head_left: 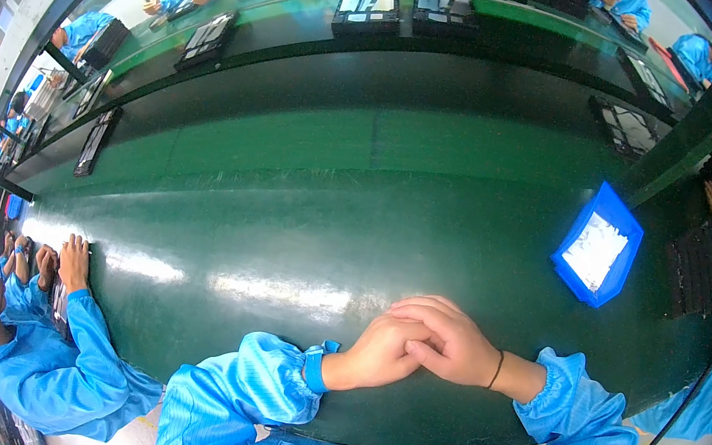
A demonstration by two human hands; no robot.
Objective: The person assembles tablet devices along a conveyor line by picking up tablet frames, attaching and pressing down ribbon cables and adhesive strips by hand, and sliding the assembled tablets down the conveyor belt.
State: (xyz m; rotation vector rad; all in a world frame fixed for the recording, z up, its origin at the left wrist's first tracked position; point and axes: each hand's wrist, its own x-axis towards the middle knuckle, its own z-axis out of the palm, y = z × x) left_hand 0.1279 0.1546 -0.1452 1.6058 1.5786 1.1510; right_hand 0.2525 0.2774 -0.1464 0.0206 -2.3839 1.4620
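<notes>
Near side of glossy green tabletop (300,223): bare right hand (454,339) clasps bare left hand (374,354), whose closure cannot be determined. Right side of tabletop: open blue plastic bin (612,207) contains white pieces (594,251).

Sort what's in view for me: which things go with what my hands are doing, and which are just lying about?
With your hands:
- left hand and right hand, clasped together
- blue bin of white pieces, the nearest loose item

Probably just lying about:
- black trays across the far side
- black stack, far right
</notes>
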